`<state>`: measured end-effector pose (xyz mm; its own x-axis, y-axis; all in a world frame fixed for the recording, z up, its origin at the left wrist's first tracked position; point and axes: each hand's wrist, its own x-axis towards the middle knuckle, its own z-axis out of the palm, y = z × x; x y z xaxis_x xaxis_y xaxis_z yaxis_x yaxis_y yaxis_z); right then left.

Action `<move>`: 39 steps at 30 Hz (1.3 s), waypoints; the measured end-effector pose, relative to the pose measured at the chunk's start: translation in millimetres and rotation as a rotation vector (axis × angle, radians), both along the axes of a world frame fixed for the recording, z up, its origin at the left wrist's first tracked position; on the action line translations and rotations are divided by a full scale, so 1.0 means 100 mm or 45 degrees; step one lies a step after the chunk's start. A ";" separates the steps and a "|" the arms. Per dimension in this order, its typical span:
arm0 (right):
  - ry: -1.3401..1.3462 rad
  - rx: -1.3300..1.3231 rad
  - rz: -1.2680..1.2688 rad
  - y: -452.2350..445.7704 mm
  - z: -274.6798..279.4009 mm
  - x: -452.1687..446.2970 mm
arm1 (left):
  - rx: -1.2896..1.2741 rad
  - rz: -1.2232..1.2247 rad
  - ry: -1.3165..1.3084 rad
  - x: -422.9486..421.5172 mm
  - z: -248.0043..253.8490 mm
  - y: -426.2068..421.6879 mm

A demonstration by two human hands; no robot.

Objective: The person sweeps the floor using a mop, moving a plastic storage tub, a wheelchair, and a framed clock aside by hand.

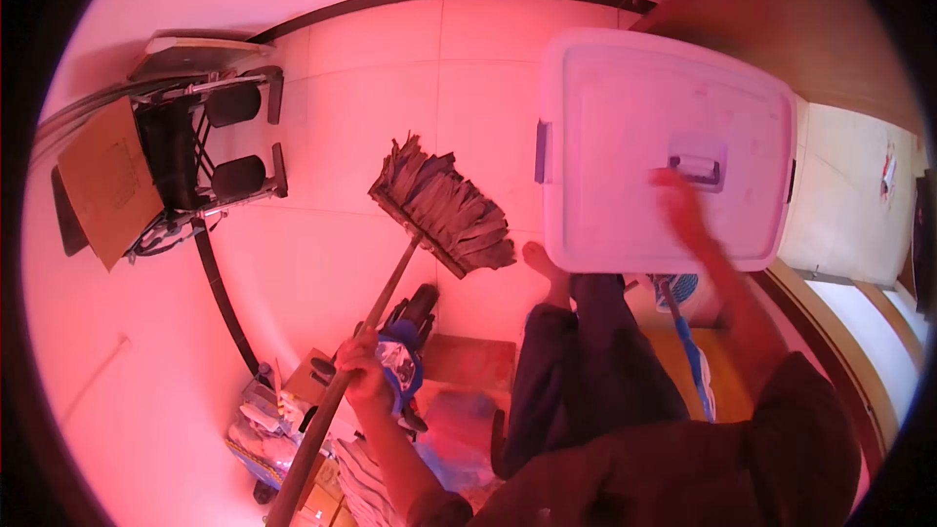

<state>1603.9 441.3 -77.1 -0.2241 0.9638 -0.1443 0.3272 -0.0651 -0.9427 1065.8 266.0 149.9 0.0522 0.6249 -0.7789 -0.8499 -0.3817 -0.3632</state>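
My left hand is wrapped around the long handle of a mop. The mop's head, a wide bar with grey-brown cloth strips, is over the tiled floor ahead of my feet. To the right is a large storage box with a pale lid, blue and dark latches on its sides. My right hand is over this lid, right beside its recessed carry handle. Motion smears its fingers, so whether they touch the handle is unclear.
A wheelchair with a cardboard sheet on it stands at the left wall. Bags and boxes crowd the lower left, near a blue-and-white item. A blue pole leans near my right leg. My bare foot is beside the box.
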 end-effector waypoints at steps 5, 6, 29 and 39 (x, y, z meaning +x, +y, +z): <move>-0.583 0.800 0.769 -0.05 -0.26 -1.96 | -0.006 0.067 0.044 -0.14 -0.18 -0.23; -0.708 0.707 1.034 -0.03 -0.35 -1.90 | -0.009 0.039 0.053 -0.10 -0.08 -0.18; -0.973 -0.323 0.876 -0.35 0.33 0.04 | 0.130 0.417 -0.079 -0.92 0.65 -0.55; -1.029 -0.117 1.230 0.74 0.79 -0.94 | 0.344 0.678 0.014 -1.32 1.43 -1.50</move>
<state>1510.0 515.6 2.0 -0.6466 0.4355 -0.6263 0.7571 0.4669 -0.4569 934.2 115.8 293.2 -0.3298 0.7389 -0.5875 -0.5711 -0.6517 -0.4991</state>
